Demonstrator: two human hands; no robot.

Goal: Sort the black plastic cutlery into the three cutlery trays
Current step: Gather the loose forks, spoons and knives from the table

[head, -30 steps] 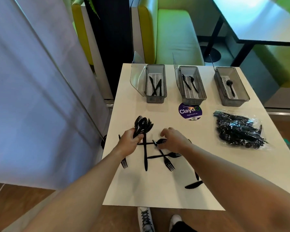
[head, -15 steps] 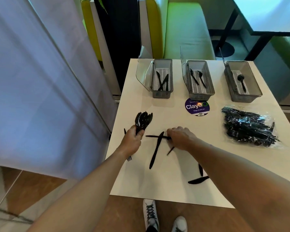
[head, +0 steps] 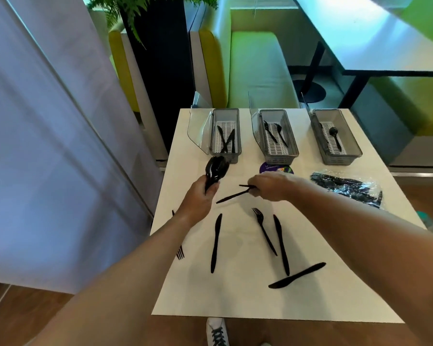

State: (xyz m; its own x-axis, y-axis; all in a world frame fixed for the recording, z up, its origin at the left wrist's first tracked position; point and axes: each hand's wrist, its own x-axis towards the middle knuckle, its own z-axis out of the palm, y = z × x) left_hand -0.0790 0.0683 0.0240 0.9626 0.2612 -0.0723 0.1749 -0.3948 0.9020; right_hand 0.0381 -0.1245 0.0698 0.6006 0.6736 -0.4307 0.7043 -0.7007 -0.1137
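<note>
My left hand (head: 200, 196) grips a bunch of black spoons (head: 216, 172), bowls up, near the left tray. My right hand (head: 269, 187) is raised over the table, holding black cutlery pieces (head: 231, 196) whose ends stick out to the left. Three grey trays stand at the far edge: the left tray (head: 225, 156) holds knives, the middle tray (head: 293, 143) two pieces, the right tray (head: 353, 146) one spoon. Loose on the white table (head: 235, 300) lie a knife (head: 216, 243), a fork (head: 264, 231), a second knife (head: 281, 244), a third knife (head: 296, 275), and a fork (head: 180, 253) partly under my left arm.
A clear bag of black cutlery (head: 348, 188) lies at the right edge. A round purple sticker (head: 276, 168) sits before the middle tray. Open clear lids (head: 198, 131) stand left of the trays. A partition (head: 48, 146) borders the table's left; a green bench (head: 258, 71) is beyond.
My right hand has lifted off the table with cutlery in it, moving up and right. My left hand has risen toward the left tray with the spoons. The view has shifted.
</note>
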